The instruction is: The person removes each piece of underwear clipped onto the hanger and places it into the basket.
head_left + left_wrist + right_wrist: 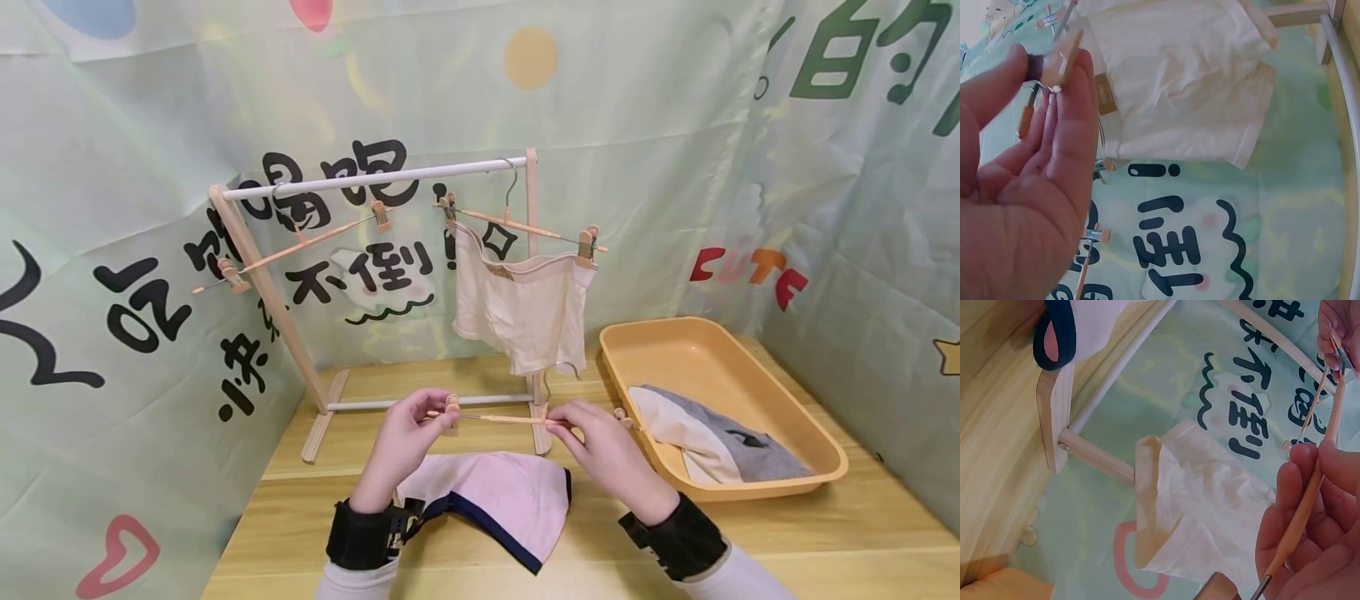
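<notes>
Now the left hand (408, 435)'s grip pinches a clip (452, 402), the right hand (602, 443) pinches the hanger (510, 419), raised near the pink garment (498, 492); tilt it forward, and its hook (576, 371) could snag the hanging shorts (517, 304).

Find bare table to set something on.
Left: bare yellowish wooden table between green printed fabric backdrop and pink, navy-trimmed cloth garment. Right: more in front of the orange plastic tray. Crowded: centre, with left hand, right hand and slim wooden hanger.
</notes>
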The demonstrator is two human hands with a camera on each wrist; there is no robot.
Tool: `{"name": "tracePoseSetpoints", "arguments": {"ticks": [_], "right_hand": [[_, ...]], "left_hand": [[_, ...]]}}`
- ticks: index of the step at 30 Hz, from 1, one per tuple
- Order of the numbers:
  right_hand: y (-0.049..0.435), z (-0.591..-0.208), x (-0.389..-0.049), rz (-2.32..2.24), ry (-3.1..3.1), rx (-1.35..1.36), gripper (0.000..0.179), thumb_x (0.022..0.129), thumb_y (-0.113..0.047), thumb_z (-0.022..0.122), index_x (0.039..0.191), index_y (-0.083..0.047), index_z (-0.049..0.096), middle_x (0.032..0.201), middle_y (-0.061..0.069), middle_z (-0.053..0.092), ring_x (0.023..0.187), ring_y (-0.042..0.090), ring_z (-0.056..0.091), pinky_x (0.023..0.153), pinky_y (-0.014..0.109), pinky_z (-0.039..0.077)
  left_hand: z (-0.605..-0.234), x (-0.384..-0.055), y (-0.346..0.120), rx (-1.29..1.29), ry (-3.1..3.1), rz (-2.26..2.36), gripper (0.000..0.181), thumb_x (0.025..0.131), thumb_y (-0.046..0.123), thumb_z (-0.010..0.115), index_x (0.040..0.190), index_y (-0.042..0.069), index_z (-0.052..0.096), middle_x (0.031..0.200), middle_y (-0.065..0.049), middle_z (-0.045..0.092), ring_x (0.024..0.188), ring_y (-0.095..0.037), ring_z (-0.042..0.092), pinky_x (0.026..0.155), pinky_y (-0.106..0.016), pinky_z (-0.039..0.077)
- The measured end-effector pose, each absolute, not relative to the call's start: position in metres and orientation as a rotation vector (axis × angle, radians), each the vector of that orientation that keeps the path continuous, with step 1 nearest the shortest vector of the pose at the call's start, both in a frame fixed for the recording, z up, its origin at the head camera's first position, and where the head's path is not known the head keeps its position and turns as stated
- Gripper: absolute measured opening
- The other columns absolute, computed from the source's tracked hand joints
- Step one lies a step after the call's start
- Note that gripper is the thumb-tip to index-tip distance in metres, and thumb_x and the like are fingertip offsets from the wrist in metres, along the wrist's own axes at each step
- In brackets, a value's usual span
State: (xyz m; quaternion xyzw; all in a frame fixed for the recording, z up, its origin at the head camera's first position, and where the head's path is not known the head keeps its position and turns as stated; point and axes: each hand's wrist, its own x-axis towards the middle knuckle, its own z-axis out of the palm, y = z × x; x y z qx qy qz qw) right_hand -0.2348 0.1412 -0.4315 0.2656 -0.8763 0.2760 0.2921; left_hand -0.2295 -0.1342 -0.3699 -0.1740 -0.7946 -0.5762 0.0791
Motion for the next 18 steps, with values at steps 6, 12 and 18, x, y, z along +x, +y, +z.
{"name": "tracePoseSetpoints", "arguments": {"ticks": [6,12,18], "right_hand": [[0.141,-0.435,-0.237,0.67,-2.326,0.744,0.009,0.083,-0.018,0.072,0.09,-0.017,0.068,0.086,-0.005,0.065,0.076,0.005,0.056,0.06,0.03,0.053],[0.142,-0.434,-0.237,0.626,-2.338,0.74,0.009,0.084,-0.022,0.071,0.092,-0.018,0.069,0.085,-0.006,0.066,0.075,0.005,0.057,0.059,0.03,0.052],[0.145,-0.43,-0.235,0.612,-2.345,0.742,0.011,0.086,-0.021,0.07,0.096,-0.017,0.069,0.089,-0.005,0.067,0.078,0.008,0.058,0.061,0.033,0.051]], "left_hand": [[-0.389,-0.242,-0.134,-0.438,-2.394,-1.572,0.016,0.085,0.01,0.069,0.099,0.003,0.067,0.091,-0.013,0.07,0.078,-0.016,0.063,0.071,-0.035,0.058],[-0.39,-0.241,-0.133,-0.445,-2.376,-1.549,0.017,0.085,0.01,0.069,0.1,0.003,0.067,0.09,-0.012,0.07,0.078,-0.016,0.065,0.07,-0.036,0.059],[-0.387,-0.241,-0.135,-0.418,-2.405,-1.544,0.02,0.086,0.007,0.068,0.103,-0.001,0.066,0.091,-0.016,0.069,0.078,-0.021,0.066,0.07,-0.039,0.059]]}}
